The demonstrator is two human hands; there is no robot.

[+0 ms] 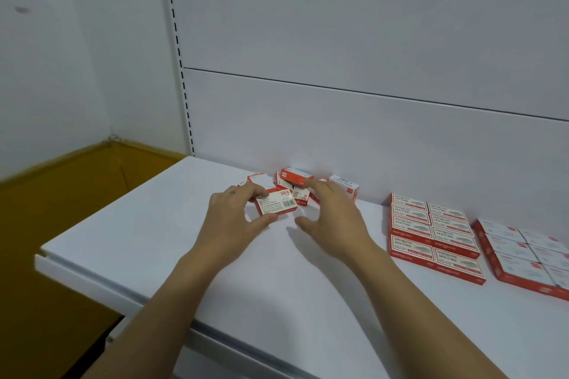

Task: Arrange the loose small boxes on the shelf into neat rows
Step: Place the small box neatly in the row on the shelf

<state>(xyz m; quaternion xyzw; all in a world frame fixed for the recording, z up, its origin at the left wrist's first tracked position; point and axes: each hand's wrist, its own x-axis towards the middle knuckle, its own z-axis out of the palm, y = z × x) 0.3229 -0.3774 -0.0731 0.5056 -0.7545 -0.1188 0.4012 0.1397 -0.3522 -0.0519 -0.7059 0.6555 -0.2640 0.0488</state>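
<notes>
Where the white shelf (277,286) meets its back panel (338,120), the loose pile (295,183) of small boxes lies at 12 o'clock from both hands. Two neat blocks, the near block (431,234) and the outer block (523,255), sit well apart at 3 o'clock, the outer one cut off by the frame. The right hand (332,215), fingers spread and holding nothing, is nearer the pile; fingertip contact cannot be told. The left hand (231,218) pinches one box (277,204) between thumb and fingers, its long axis roughly 9-to-3. The hands partly hide the pile.

Red-white small boxes (297,186) jumbled near shelf (172,224) back; one (276,204) pinched, tilted.
</notes>
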